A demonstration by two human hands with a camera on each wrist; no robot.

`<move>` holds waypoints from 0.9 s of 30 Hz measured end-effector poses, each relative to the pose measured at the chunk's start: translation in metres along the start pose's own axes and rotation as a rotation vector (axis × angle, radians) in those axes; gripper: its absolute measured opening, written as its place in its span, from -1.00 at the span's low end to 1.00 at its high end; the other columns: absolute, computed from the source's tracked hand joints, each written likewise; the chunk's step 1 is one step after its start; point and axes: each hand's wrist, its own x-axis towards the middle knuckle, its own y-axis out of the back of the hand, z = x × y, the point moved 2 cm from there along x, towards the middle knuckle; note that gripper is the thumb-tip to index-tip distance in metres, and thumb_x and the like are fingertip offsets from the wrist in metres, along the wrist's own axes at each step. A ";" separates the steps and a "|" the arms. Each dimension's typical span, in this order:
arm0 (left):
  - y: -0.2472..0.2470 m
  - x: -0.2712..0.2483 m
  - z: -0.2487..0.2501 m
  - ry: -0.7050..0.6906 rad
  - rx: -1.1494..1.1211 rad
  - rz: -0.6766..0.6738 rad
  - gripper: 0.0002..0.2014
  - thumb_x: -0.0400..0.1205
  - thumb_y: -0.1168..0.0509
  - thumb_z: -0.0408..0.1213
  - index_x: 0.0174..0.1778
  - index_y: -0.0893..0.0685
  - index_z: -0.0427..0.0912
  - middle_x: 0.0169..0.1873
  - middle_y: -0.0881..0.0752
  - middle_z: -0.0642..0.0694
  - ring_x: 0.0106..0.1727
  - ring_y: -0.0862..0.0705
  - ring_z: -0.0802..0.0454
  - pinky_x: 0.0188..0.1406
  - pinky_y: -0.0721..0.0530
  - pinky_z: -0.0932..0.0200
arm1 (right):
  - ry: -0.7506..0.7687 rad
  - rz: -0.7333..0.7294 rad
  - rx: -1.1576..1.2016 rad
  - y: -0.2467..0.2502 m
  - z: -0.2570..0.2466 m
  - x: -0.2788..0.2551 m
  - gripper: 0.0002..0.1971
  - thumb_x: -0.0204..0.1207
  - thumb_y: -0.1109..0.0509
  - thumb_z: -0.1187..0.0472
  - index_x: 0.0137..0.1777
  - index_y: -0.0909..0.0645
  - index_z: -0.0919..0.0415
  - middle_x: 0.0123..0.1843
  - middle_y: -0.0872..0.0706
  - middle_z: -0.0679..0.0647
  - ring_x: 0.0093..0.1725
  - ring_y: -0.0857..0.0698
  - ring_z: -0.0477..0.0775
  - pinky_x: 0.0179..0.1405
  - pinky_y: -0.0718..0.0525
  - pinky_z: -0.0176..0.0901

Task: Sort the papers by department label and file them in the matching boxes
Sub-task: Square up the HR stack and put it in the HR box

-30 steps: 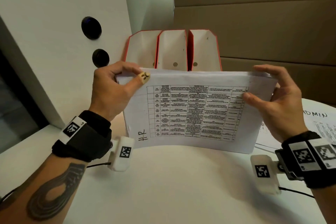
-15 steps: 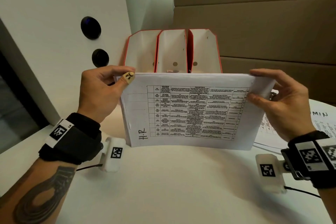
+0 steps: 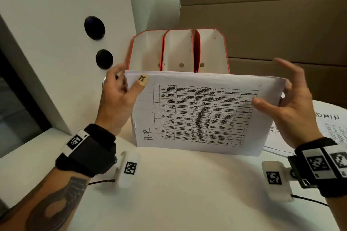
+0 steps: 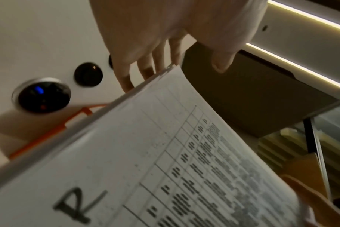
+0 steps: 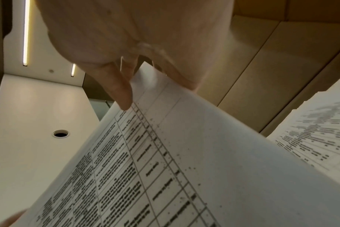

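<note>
A thick stack of printed sheets marked "H.R" [image 3: 199, 114] stands on its long edge on the white table [image 3: 187, 193]. My left hand [image 3: 129, 78] holds its upper left corner, with the thumb on the front and straight fingers behind. My right hand [image 3: 272, 95] holds the upper right edge the same way, index finger lifted free. Just behind the stack stand three red-edged file boxes [image 3: 178, 50], side by side. The left wrist view shows the stack [image 4: 145, 153] under my left hand [image 4: 184, 64]. In the right wrist view my thumb touches the stack [image 5: 165, 161].
More printed sheets, the top one marked "ADMIN" [image 3: 330, 124], lie flat on the table to the right, also visible as the ADMIN sheets [image 5: 320, 138]. A white slanted panel with two dark round buttons [image 3: 94, 28] rises at the left. Brown wall panels stand behind the boxes.
Both hands have loosened on the stack. The left fingers, earlier curled over the top edge, now stretch out behind it. The right fingers have spread and the index has lifted.
</note>
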 end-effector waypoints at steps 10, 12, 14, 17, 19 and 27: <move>0.001 -0.004 -0.042 0.216 -0.097 -0.236 -0.34 0.50 -0.68 -0.27 0.51 -0.64 -0.31 0.26 -0.86 -0.19 0.29 -0.85 -0.20 0.23 -0.86 -0.13 | -0.299 -0.013 0.172 -0.010 0.020 -0.013 -0.49 0.22 -0.66 0.28 0.21 -0.66 0.09 0.11 -0.89 0.01 0.11 -0.88 0.13 -0.01 -0.87 0.02; 0.000 -0.001 -0.024 0.081 -0.042 -0.151 -0.43 0.48 -0.64 -0.30 0.41 -0.70 -0.37 0.18 -0.88 -0.17 0.19 -0.89 -0.09 0.07 -0.88 0.08 | -0.172 0.015 0.117 -0.008 0.009 -0.006 -0.51 0.23 -0.69 0.26 0.16 -0.66 0.01 0.08 -0.88 -0.09 0.10 -0.87 0.00 0.01 -0.85 -0.07; -0.002 -0.001 -0.005 -0.042 0.031 -0.096 -0.58 0.48 -0.61 -0.24 0.22 -0.81 -0.33 0.10 -0.89 -0.16 0.08 -0.91 -0.02 -0.02 -0.89 0.11 | -0.021 0.032 0.049 -0.010 -0.005 0.003 -0.55 0.35 -0.69 0.36 0.11 -0.62 -0.05 -0.01 -0.85 -0.21 0.04 -0.83 -0.19 -0.04 -0.80 -0.29; -0.006 0.000 0.021 -0.205 0.046 -0.086 -0.71 0.52 -0.59 -0.21 0.14 -0.84 -0.17 0.00 -0.90 0.15 0.07 -0.89 0.11 0.05 -0.87 0.14 | 0.138 0.081 0.023 -0.015 -0.024 0.016 -0.55 0.44 -0.66 0.44 0.04 -0.58 -0.08 -0.02 -0.77 -0.21 0.00 -0.77 -0.25 -0.05 -0.78 -0.34; -0.005 0.006 0.029 -0.265 -0.016 -0.064 -0.70 0.54 -0.63 -0.25 0.17 -0.84 -0.19 0.01 -0.90 0.16 0.10 -0.88 0.08 0.14 -0.85 0.06 | 0.185 0.126 0.057 -0.017 -0.033 0.021 -0.55 0.42 -0.67 0.47 0.00 -0.58 -0.07 0.02 -0.76 -0.11 0.03 -0.76 -0.17 -0.01 -0.81 -0.22; 0.002 0.009 -0.029 0.112 -0.153 -0.191 -0.45 0.43 -0.73 -0.34 0.34 -0.77 -0.21 0.29 -0.85 -0.19 0.32 -0.83 -0.19 0.34 -0.79 -0.31 | -0.137 0.121 0.130 -0.029 0.006 0.009 -0.59 0.38 -0.67 0.47 0.15 -0.73 0.09 0.12 -0.86 0.08 0.12 -0.86 0.14 0.11 -0.88 0.22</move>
